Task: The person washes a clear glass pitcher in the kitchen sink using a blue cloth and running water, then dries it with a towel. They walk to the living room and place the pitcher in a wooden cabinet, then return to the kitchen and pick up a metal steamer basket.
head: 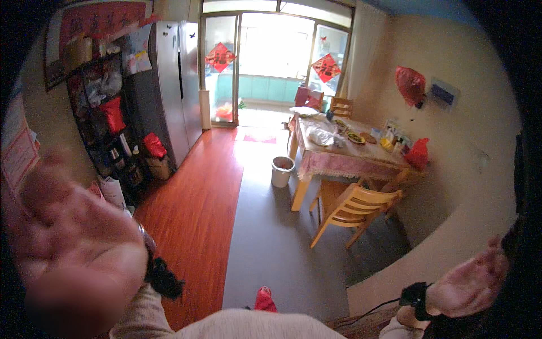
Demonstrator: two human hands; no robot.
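Close to the camera, my left hand (pixel 80 241) is raised at the lower left, its palm facing me and its fingers apart but blurred. It holds nothing. A black strap (pixel 165 277) shows at that wrist. My right hand (pixel 468 282) is held out at the lower right, palm up with nothing in it. Around the right wrist is a black band (pixel 415 301), with a thin black cable (pixel 368 311) running near it. Below me a red shoe or slipper (pixel 265 300) shows on the grey floor covering (pixel 271 254).
A dining table (pixel 330 163) bearing dishes and plastic bags stands ahead right, with a wooden chair (pixel 364 201) before it and a white bucket (pixel 283 171) beside it. On the left are a loaded black shelf (pixel 99 118) and a refrigerator (pixel 169 84). Glass sliding doors (pixel 222 93) stand beyond.
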